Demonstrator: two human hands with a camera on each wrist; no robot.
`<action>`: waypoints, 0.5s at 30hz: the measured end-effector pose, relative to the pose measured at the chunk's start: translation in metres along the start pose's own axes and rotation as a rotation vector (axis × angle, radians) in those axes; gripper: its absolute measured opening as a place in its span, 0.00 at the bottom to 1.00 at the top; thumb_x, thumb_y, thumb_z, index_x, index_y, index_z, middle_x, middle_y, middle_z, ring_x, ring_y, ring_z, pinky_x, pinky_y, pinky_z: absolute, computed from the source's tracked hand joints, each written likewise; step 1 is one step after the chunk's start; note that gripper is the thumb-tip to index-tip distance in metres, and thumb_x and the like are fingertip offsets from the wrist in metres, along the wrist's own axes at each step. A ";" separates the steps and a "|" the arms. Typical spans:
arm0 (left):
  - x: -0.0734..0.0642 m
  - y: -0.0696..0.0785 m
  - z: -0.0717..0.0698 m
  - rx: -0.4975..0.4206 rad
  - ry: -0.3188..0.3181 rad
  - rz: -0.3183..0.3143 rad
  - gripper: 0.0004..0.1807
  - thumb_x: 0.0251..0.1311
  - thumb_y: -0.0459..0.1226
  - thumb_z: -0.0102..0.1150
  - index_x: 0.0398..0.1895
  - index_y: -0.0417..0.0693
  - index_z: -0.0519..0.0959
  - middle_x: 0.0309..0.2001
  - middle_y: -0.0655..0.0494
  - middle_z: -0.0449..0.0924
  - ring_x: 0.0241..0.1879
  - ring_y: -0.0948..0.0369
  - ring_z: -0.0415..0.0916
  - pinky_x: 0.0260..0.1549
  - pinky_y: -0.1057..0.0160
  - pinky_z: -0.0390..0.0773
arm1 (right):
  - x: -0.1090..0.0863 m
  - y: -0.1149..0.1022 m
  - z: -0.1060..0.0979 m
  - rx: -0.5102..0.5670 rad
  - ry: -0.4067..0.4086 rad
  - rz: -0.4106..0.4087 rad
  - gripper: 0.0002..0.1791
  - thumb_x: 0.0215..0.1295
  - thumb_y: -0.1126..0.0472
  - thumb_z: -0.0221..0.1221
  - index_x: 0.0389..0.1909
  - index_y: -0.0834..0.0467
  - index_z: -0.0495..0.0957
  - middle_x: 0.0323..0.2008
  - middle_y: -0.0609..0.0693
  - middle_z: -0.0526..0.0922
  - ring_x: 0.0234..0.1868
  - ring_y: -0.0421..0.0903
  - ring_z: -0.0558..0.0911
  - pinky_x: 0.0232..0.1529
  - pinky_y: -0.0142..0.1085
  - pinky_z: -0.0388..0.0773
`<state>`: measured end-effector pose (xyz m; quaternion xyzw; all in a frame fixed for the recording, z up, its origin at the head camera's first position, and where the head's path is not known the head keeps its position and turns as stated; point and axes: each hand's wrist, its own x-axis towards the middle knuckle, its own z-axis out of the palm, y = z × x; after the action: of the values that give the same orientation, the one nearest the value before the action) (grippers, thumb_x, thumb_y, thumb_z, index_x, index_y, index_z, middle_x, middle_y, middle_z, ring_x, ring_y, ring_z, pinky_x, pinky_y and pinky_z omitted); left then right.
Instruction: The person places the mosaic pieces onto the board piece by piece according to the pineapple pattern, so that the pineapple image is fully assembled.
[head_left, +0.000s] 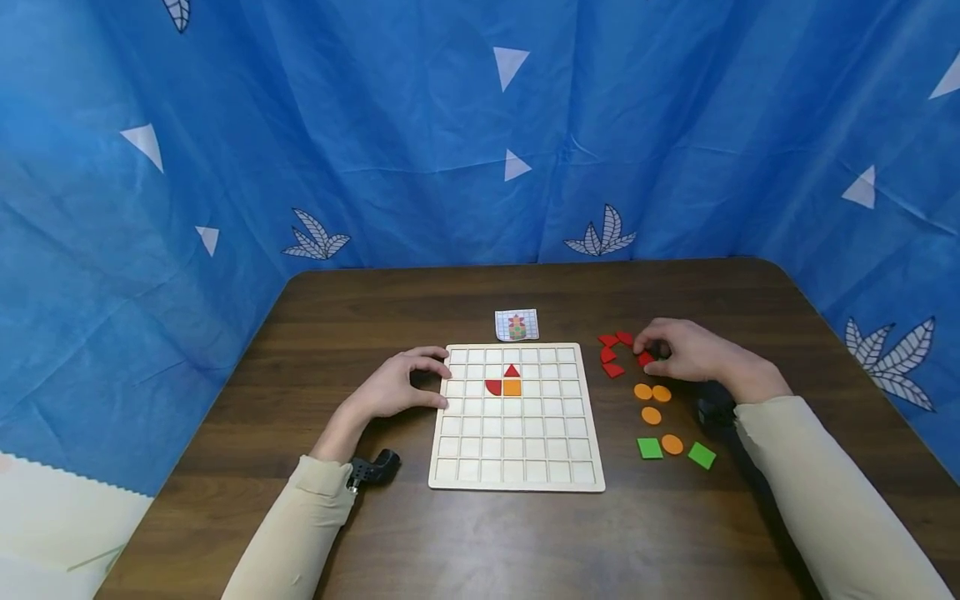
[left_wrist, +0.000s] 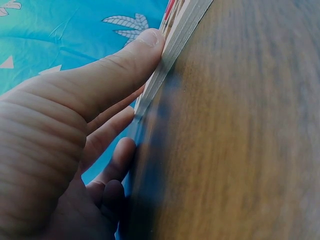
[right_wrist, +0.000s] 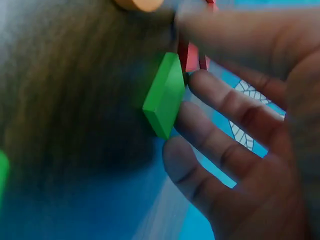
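Note:
My left hand (head_left: pixel 401 383) rests at the left edge of a pale wooden grid board (head_left: pixel 517 477), its thumb and fingertips spread along that side; the left wrist view shows the thumb (left_wrist: pixel 120 70) touching the rim. On the board are a red triangle (head_left: pixel 512 372), a red quarter circle (head_left: pixel 492 387) and an orange square (head_left: pixel 512 387). To the right, my right hand (head_left: pixel 690 350) has its thumb and index fingertips at a small red piece (head_left: pixel 644 358). A green piece (right_wrist: pixel 167 95) stands out beside its other fingers in the right wrist view.
Several red pieces (head_left: pixel 608 355) lie right of the board. Nearer me are several orange discs (head_left: pixel 651 416) and two green squares (head_left: pixel 649 448). A small pattern card (head_left: pixel 531 325) lies behind the board on the wooden table (head_left: pixel 510 542). A blue curtain (head_left: pixel 420 133) hangs behind.

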<state>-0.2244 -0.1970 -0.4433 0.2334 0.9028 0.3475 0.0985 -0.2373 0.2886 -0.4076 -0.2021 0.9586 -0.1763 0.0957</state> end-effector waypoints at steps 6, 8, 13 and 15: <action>-0.002 0.000 -0.001 -0.001 0.007 -0.015 0.20 0.50 0.48 0.81 0.47 0.60 0.86 0.70 0.57 0.74 0.73 0.52 0.66 0.70 0.46 0.69 | 0.009 -0.004 0.003 -0.016 0.022 0.005 0.04 0.66 0.62 0.69 0.40 0.55 0.86 0.37 0.49 0.82 0.35 0.46 0.75 0.40 0.39 0.79; -0.002 0.000 -0.001 -0.003 0.010 -0.019 0.20 0.50 0.48 0.81 0.46 0.60 0.86 0.69 0.58 0.74 0.73 0.52 0.66 0.70 0.46 0.69 | 0.013 -0.006 0.005 -0.010 0.022 0.036 0.04 0.67 0.60 0.68 0.39 0.55 0.85 0.35 0.49 0.82 0.33 0.45 0.75 0.37 0.38 0.79; -0.002 0.000 0.000 -0.003 0.008 -0.002 0.20 0.49 0.47 0.81 0.47 0.59 0.86 0.69 0.57 0.74 0.73 0.52 0.67 0.70 0.47 0.69 | 0.014 -0.003 0.006 0.034 -0.002 0.106 0.11 0.71 0.53 0.65 0.45 0.57 0.82 0.33 0.50 0.81 0.31 0.46 0.75 0.32 0.36 0.75; -0.001 0.000 0.000 0.003 0.007 0.007 0.20 0.50 0.48 0.81 0.47 0.59 0.86 0.69 0.57 0.74 0.73 0.52 0.67 0.70 0.47 0.69 | 0.012 -0.001 0.003 0.049 -0.019 0.103 0.14 0.70 0.53 0.66 0.49 0.57 0.82 0.36 0.51 0.81 0.33 0.46 0.75 0.34 0.37 0.75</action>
<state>-0.2238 -0.1980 -0.4432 0.2356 0.9029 0.3470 0.0939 -0.2471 0.2813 -0.4115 -0.1515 0.9622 -0.1928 0.1188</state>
